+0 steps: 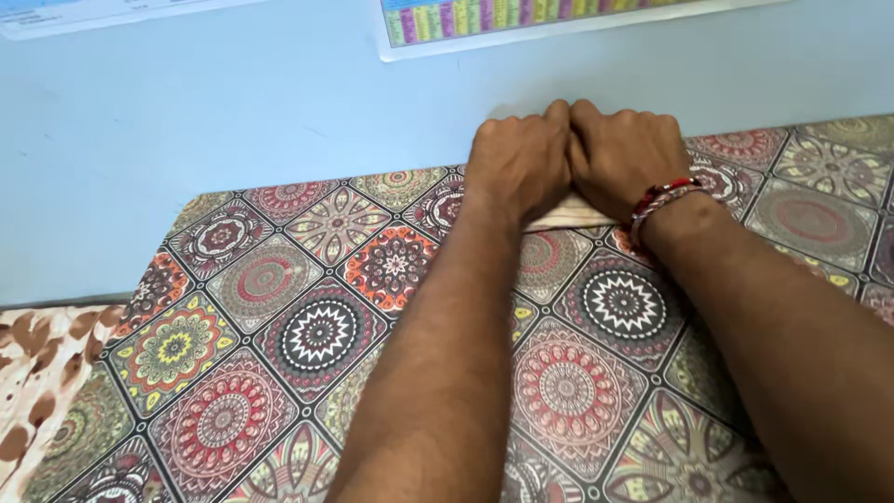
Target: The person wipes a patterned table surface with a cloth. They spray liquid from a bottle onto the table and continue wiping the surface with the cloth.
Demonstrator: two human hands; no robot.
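My left hand (518,163) and my right hand (626,154) are side by side at the far edge of a patterned cloth (279,326), close to the pale blue wall. Both fists are closed over a pale, cream-coloured folded or rolled piece (562,218) of which only a thin strip shows beneath the knuckles. I cannot tell what that piece is. My right wrist wears a red and white thread band (663,200).
The cloth with colourful mandala tiles covers a flat surface. A brown-and-cream blotched fabric (37,373) lies at the left edge. Two printed sheets hang on the wall (186,112), a coloured chart (503,23) above my hands and another sheet (84,14) at top left.
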